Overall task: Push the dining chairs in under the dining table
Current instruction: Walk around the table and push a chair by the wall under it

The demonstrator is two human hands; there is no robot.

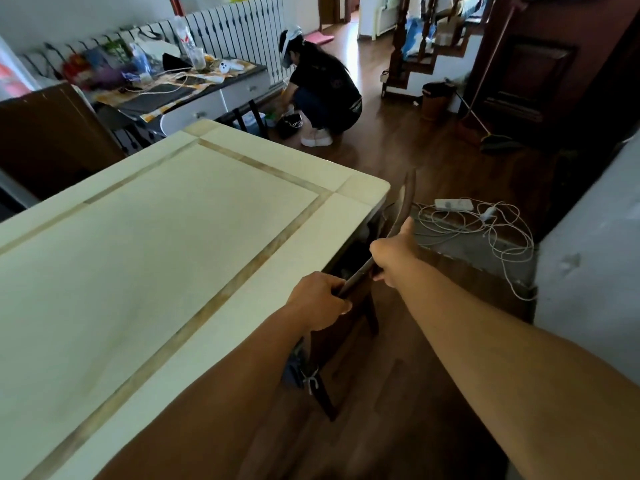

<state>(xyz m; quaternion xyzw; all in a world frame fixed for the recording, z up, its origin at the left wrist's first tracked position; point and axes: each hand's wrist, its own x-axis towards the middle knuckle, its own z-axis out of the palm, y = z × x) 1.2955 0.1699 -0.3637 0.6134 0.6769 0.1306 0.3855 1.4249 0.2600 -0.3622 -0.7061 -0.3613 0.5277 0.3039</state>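
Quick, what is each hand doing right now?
Left hand: closed on the dining chair's backrest.
Right hand: closed on the same backrest, thumb up.

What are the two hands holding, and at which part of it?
Both hold the dining chair by its top rail: the left hand at the near end, the right hand further along it.

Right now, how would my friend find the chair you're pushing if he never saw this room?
Find the big cream table in the middle of the room. Along its right edge stands a dark wooden chair with a curved top rail, its legs on the brown floor. It is the only chair with hands on it: the left hand and right hand both grip its back.
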